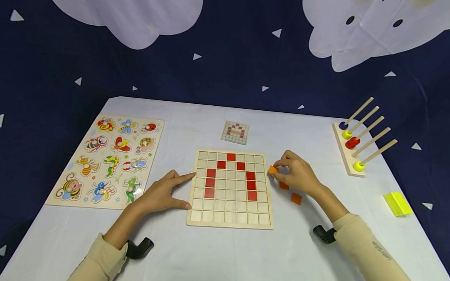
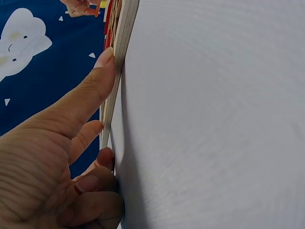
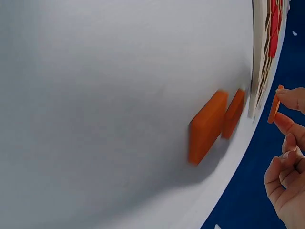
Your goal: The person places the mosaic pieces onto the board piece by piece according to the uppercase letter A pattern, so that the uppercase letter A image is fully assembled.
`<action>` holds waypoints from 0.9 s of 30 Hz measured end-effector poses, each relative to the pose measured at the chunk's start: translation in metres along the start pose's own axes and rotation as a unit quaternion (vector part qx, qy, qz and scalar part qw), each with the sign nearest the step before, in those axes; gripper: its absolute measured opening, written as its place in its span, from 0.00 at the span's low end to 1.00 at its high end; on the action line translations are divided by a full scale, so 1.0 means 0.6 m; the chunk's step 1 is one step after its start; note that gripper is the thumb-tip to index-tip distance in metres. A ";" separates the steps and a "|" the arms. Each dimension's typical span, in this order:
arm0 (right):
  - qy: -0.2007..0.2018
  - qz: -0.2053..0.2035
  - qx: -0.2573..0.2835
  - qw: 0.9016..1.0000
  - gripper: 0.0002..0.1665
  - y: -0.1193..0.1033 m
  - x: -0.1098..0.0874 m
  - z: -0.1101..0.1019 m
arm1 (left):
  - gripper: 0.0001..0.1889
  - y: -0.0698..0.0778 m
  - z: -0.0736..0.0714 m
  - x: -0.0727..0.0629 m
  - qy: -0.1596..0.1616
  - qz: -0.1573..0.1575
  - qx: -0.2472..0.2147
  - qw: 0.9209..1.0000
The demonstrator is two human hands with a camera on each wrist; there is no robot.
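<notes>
A wooden grid board (image 1: 229, 218) lies mid-table, with several red square tiles (image 1: 251, 185) set in its cells as an arch. My left hand (image 1: 162, 195) rests at the board's left side, index finger and thumb touching its edge. In the left wrist view the thumb (image 2: 88, 93) presses on the board's rim. Just right of the board, my right hand (image 1: 296, 172) pinches an orange square tile (image 3: 275, 106) between thumb and index finger, raised off the table. Two more orange tiles (image 1: 296, 199) lie on the cloth below that hand, one of them partly covered by it.
Behind the board lies a small pattern card (image 1: 235, 132). An insect puzzle board (image 1: 112, 161) is at the left. A wooden peg stand (image 1: 349, 155) with coloured beads stands at the right, near a yellow block (image 1: 398, 204). A dark blue cloth with clouds hangs behind.
</notes>
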State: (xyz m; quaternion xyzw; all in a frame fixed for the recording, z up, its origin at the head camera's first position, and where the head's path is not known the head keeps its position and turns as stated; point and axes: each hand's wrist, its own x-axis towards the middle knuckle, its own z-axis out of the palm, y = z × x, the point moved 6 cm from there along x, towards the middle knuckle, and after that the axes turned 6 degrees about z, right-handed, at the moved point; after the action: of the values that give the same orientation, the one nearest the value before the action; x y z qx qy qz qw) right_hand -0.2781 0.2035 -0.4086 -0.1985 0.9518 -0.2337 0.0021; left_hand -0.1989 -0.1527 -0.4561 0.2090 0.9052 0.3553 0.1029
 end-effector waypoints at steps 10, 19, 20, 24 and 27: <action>-0.020 -0.024 0.009 0.999 0.14 -0.049 0.015 0.022 | 0.49 -0.001 0.000 0.000 0.003 0.002 -0.003 1.000; -0.041 -0.046 0.018 0.998 0.15 -0.093 0.029 0.046 | 0.49 -0.001 0.000 0.000 0.003 0.002 -0.004 1.000; -0.041 -0.049 0.020 0.998 0.15 -0.098 0.029 0.049 | 0.49 -0.001 0.000 -0.001 0.004 0.002 -0.004 1.000; -0.043 -0.066 0.020 0.997 0.15 -0.116 0.032 0.060 | 0.49 0.000 0.000 0.000 0.004 0.005 -0.001 1.000; -0.050 -0.076 0.017 0.996 0.14 -0.128 0.034 0.070 | 0.49 0.000 0.000 0.000 0.003 0.004 0.001 1.000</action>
State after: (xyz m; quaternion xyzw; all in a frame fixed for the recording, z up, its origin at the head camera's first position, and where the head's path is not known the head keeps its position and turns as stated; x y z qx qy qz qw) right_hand -0.2637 0.1146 -0.4099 -0.2820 0.9284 -0.2392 0.0355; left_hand -0.1990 -0.1524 -0.4561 0.2120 0.9049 0.3555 0.0987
